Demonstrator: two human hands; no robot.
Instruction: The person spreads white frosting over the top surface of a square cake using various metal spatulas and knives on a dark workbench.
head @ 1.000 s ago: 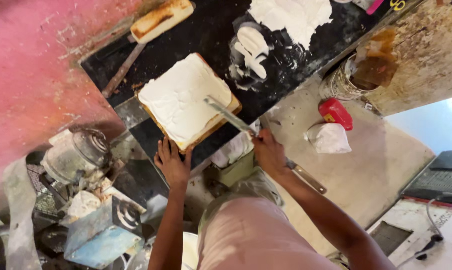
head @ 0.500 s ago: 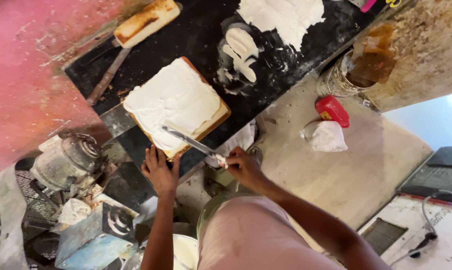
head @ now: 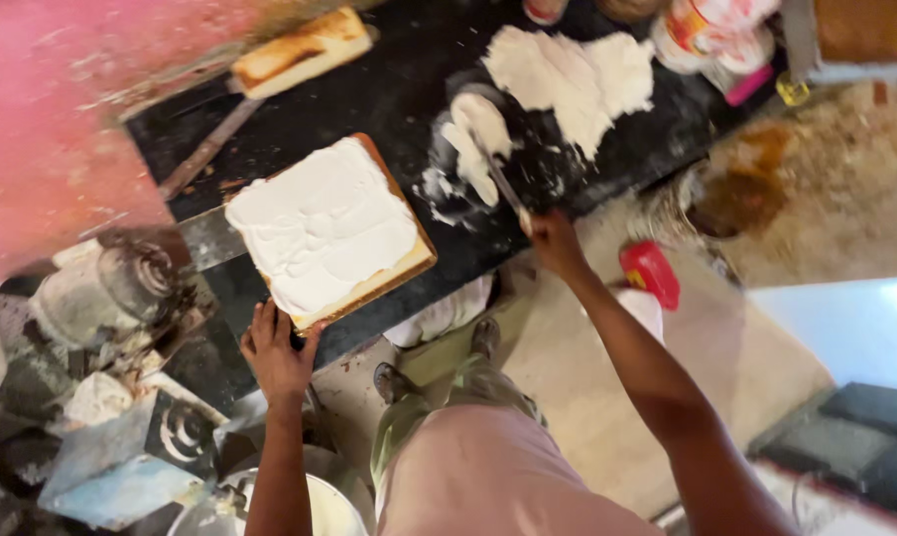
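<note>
A square slab of cake covered in white cream lies on the black counter. My left hand rests at the slab's near corner, fingers touching its edge. My right hand grips the handle of a long palette knife. The knife's blade reaches into a smear of white cream on the counter, to the right of the slab. A larger heap of white cream lies further back.
A second plain cake slab sits at the far left of the counter with a long tool beside it. Tubs stand at the back right. A red object lies on the floor. Cluttered metal items crowd the left.
My right hand has lifted the knife off the cream-covered slab and swung it right, up to the cream smear on the counter. My left hand stays at the slab's corner.
</note>
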